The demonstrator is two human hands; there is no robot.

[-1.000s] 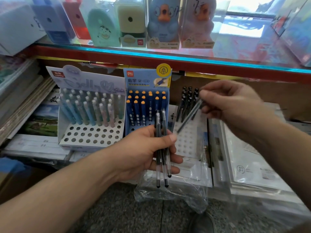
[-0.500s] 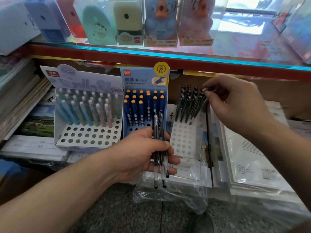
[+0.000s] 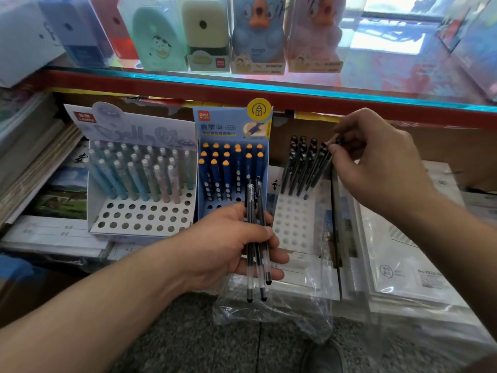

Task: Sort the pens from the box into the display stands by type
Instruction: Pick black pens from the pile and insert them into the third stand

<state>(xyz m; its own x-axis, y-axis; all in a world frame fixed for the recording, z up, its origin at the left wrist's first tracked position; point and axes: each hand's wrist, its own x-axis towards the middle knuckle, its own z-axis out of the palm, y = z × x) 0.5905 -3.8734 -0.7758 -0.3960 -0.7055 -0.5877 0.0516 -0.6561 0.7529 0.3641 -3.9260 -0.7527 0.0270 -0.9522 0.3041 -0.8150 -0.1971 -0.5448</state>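
Black at its cap, 1 slim pen (image 3: 320, 170) is pinched at the top between the thumb and curled fingertips of the right hand (image 3: 376, 168). Its lower end is angled down to the holes of the white stand (image 3: 295, 227), at the right edge of the rows of dark pens (image 3: 297, 165) seated at the back of that stand. Whether the tip is in a hole cannot be told. 3 more pens (image 3: 256, 254), clear-barrelled with dark tips pointing down, are gripped in the left hand (image 3: 228, 246), with the thumb laid across them and the fingers curled beneath. A crumpled clear plastic bag (image 3: 285, 313) is seen below that hand. Just left of the white stand, a blue stand (image 3: 231, 127) is filled with yellow-topped blue pencils (image 3: 215, 170). Further left, a pale stand (image 3: 150, 220) is loaded with pastel pens (image 3: 139, 176). Boxed goods (image 3: 207, 36) are ranged on the glass shelf (image 3: 269, 84) above.
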